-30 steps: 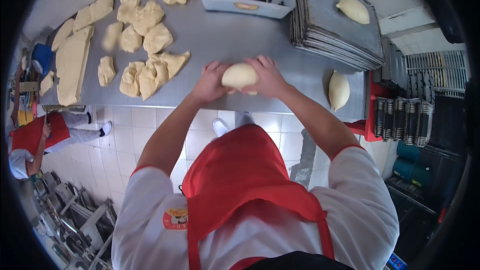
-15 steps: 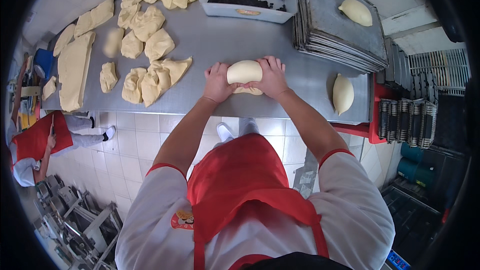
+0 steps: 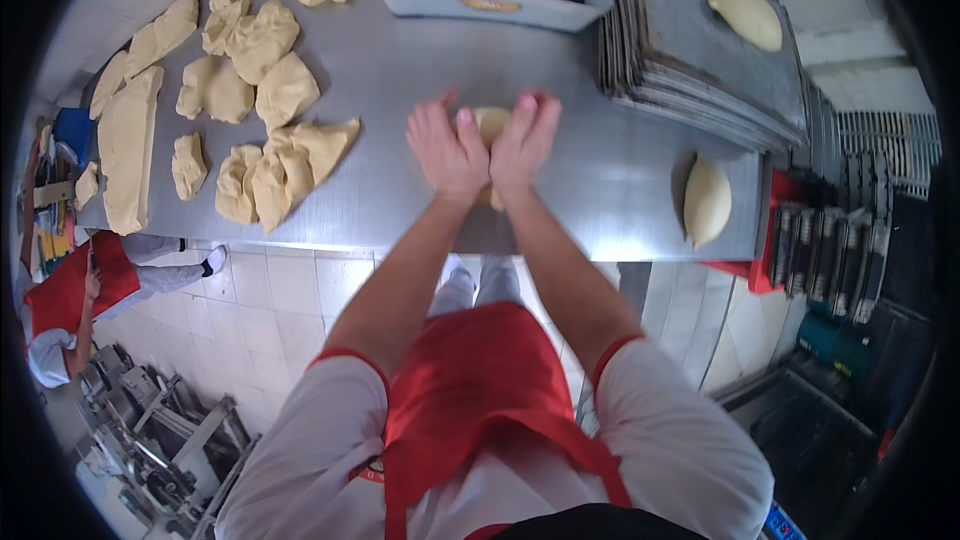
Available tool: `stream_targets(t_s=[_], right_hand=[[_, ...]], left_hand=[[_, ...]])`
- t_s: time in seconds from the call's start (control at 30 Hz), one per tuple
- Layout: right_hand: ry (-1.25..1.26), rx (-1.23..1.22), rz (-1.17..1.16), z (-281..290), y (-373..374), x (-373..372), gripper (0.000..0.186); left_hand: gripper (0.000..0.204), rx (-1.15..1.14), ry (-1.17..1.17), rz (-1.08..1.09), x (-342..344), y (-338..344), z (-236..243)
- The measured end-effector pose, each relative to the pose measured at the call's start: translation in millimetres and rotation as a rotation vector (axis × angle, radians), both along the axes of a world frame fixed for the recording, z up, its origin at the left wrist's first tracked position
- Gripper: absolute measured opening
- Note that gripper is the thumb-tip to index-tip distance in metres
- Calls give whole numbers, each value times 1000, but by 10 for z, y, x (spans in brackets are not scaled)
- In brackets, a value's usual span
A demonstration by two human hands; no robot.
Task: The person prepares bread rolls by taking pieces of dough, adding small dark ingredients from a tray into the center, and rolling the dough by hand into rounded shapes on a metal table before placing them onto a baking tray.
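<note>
A piece of pale yellow dough [image 3: 491,123] lies on the metal table [image 3: 390,90] in front of me, mostly covered by my hands. My left hand [image 3: 447,152] is closed on its left part, the thumb at its top. From the other side my right hand [image 3: 522,145] grips it, fingers pointing away from me and slightly blurred. The heels of both hands meet over the dough. To the right, a smooth dough piece with pointed ends [image 3: 707,200] rests on the table. Another pointed dough piece [image 3: 748,18] sits on the stacked trays [image 3: 690,50].
Several rough dough lumps [image 3: 290,175] and a long dough slab [image 3: 128,150] cover the table's left side. A white bin [image 3: 490,8] with dark bits stands at the back. Baking tins [image 3: 825,250] are stacked at right. Another person in a red apron [image 3: 85,275] is at far left.
My hands have come together over the dough, hiding most of it. A blurred dough piece among the left lumps now lies against its neighbour. The whole view has shifted slightly.
</note>
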State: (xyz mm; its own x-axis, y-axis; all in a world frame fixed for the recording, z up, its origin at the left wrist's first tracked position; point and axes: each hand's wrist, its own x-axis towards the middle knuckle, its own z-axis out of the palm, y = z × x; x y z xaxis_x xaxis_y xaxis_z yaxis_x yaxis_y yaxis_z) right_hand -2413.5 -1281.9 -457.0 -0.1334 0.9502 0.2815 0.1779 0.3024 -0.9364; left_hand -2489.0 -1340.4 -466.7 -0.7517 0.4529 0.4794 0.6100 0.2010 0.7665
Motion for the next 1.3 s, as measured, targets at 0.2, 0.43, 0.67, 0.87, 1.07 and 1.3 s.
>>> stream_targets(t_s=[0.2, 0.43, 0.67, 0.87, 1.07, 1.3], right_hand=[[-588, 36, 720, 305, 391, 549, 107], [-709, 40, 764, 358, 190, 746, 115], [-951, 118, 648, 358, -12, 846, 98], [-905, 145, 489, 319, -124, 867, 104], [-855, 116, 570, 297, -196, 925, 95], [-740, 284, 390, 157, -312, 983, 101]], left_hand=[[98, -326, -74, -598, -528, -444, 264], [122, -677, 147, -593, -482, -740, 227], [99, -724, -46, -762, -508, -792, 366], [74, -442, 189, -536, -326, -832, 314], [73, -537, 371, -630, -517, -919, -74], [94, -656, 152, -671, -409, -878, 217]])
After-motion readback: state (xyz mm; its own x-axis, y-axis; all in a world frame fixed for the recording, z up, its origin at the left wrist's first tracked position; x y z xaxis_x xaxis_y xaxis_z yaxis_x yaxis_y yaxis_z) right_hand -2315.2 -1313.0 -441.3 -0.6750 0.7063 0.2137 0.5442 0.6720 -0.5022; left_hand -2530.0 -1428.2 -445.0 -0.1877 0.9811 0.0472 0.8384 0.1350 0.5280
